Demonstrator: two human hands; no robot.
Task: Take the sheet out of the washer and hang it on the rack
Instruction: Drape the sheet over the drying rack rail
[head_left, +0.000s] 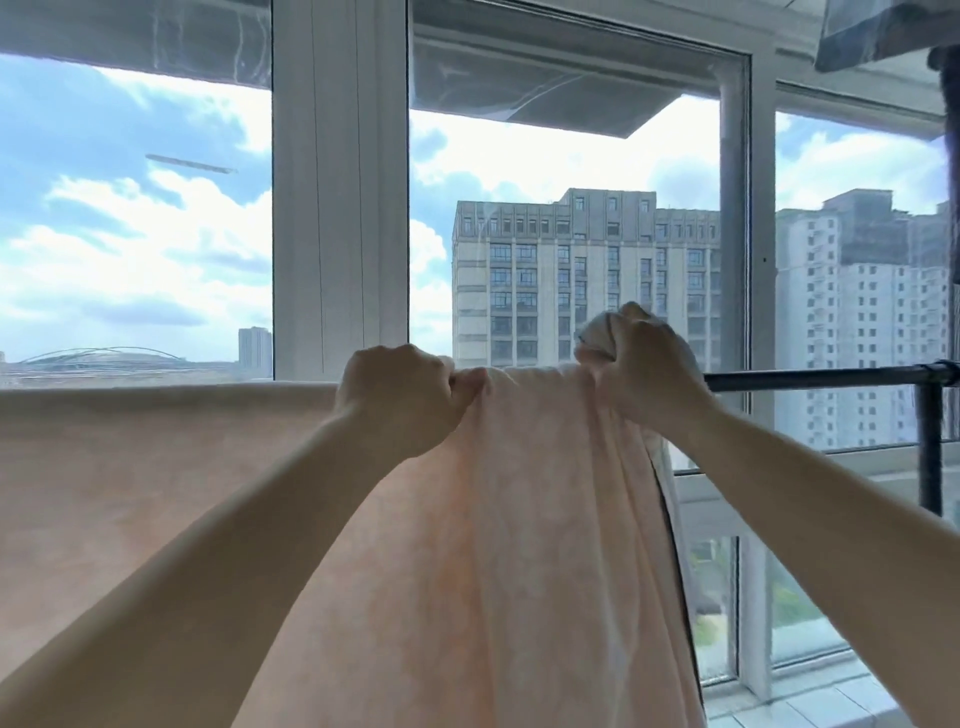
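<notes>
Both arms are up at the rail: the peach sheet (493, 519) drapes over the dark rack (831, 375) before the window (340, 208). The left hand (397, 400) has its grip curled tight, pinching the top fold; the right hand (641, 364) clutches a bunched corner just above the bar.

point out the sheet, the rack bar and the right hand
sheet (493, 519), head view, on the bunched folds hanging below the bar
rack bar (810, 378), head view, on its bare dark stretch
right hand (641, 358), head view, on the back of the hand
</notes>
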